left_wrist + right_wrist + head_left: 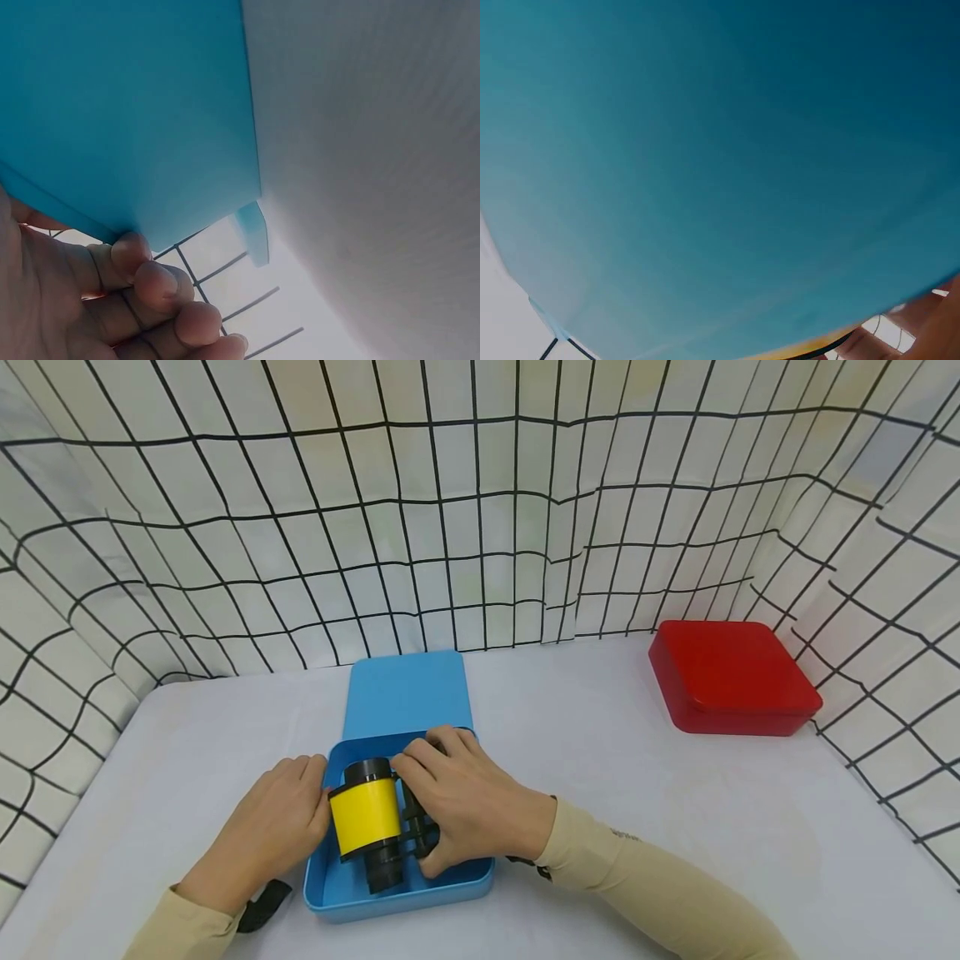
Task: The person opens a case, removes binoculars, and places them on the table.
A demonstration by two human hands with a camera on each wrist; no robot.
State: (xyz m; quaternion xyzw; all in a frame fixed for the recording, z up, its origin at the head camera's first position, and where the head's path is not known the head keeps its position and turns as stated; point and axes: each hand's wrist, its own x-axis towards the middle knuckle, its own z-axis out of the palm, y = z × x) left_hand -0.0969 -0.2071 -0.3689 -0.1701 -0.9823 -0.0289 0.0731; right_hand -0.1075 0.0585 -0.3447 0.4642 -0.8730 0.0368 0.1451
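Yellow-and-black binoculars [365, 814] lie inside a blue box [405, 906], whose lid [408, 693] is folded back behind it. My right hand [476, 797] grips the right barrel from above, fingers over the far end and thumb at the near end; the hand hides most of that barrel. At the box's left side, my left hand [281, 814] holds the rim. In the left wrist view, its curled fingertips [157, 285] meet the top edge of the blue wall. The right wrist view is mostly filled by the box's outer wall [705, 165].
A closed red box [738, 681] sits at the back right of the white-covered table [585, 710]. Behind and on both sides stands a white cloth screen with a black grid [495, 510]. Dark straps circle both wrists.
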